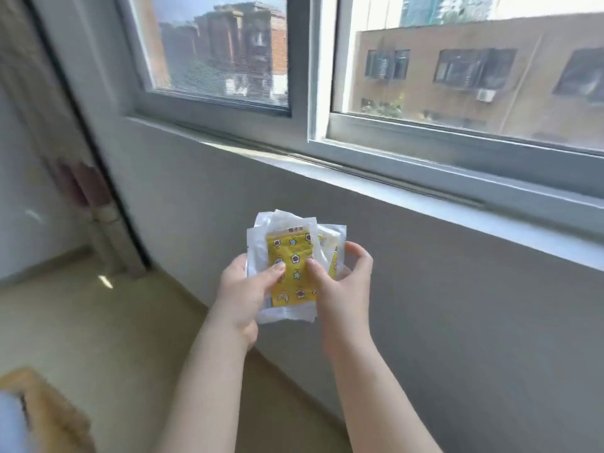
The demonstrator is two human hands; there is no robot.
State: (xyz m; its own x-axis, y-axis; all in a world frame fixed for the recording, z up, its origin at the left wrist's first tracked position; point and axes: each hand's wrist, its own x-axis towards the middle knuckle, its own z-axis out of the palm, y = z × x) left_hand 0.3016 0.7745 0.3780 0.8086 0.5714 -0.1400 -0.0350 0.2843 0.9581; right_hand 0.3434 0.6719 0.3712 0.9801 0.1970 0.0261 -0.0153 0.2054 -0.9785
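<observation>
I've got a loose stack of clear-wrapped yellow patterned packets (291, 266) at chest height by the windowsill (425, 204). Left hand (243, 295) cups underneath, right hand (340, 282) pinches the edge. Light, slick film, likely to slide; best gripped by both sides.

The yellow packet (291, 266) covers most of the stack of packets (259, 245) between the hands, so their number cannot be told. The print on its top strip is too small to read. The left hand (242, 295) has its fingers hidden behind the stack; only the thumb shows. Below and left of that hand, a blurred wooden thing (49, 410) is cut off by the picture's edge.
</observation>
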